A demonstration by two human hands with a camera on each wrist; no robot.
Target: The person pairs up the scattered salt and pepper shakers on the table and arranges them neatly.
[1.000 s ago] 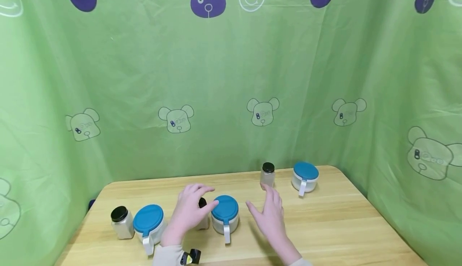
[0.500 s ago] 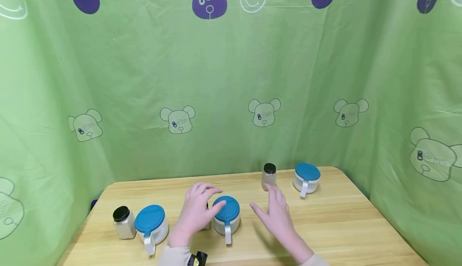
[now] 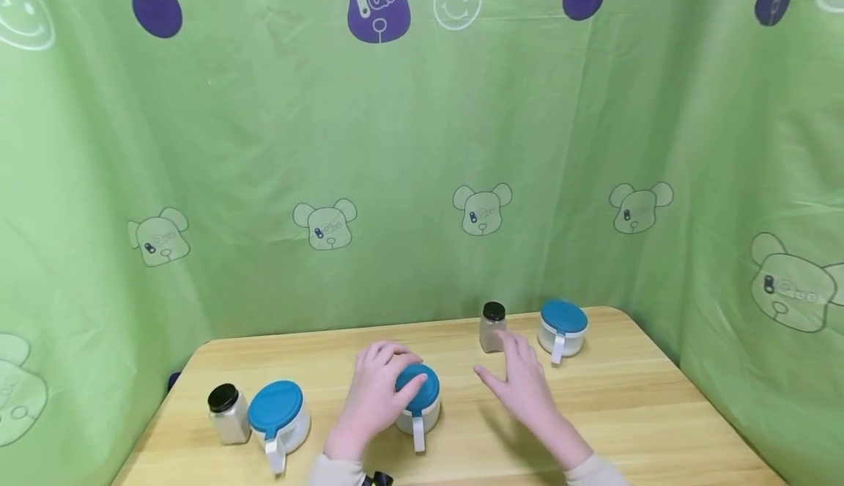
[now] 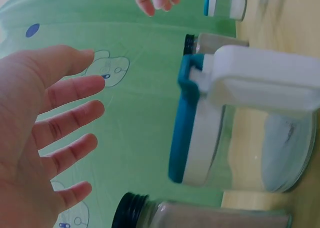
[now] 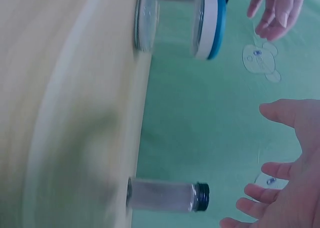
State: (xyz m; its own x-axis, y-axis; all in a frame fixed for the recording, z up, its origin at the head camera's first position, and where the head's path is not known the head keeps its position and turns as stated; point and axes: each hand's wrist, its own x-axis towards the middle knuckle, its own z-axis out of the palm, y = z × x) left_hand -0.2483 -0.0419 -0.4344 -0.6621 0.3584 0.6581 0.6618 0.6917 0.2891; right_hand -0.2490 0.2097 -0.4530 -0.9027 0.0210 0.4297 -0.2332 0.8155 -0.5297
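Observation:
My left hand (image 3: 377,396) hovers over the middle blue-lidded jar (image 3: 418,418), fingers loosely bent and apart from the lid in the left wrist view. This jar is glass with a white handle facing me. A black-capped square bottle (image 4: 200,215) stands beside it, hidden behind the left hand in the head view. My right hand (image 3: 524,381) hangs over the table to the right, thumb and fingers spread, holding nothing. Its fingertips overlap a second black-capped bottle (image 3: 492,328) in the head view; the right wrist view shows a gap between that bottle (image 5: 165,195) and the fingers.
On the left of the wooden table (image 3: 633,413) stand another black-capped bottle (image 3: 231,420) and another blue-lidded jar (image 3: 280,420), close together. A third blue-lidded jar (image 3: 563,330) is at the back right. A green curtain (image 3: 395,273) hangs behind and at both sides.
Both hands have drifted to the right above the table, the left one from over the bottle towards the middle jar's lid. The jars and bottles have stayed in place.

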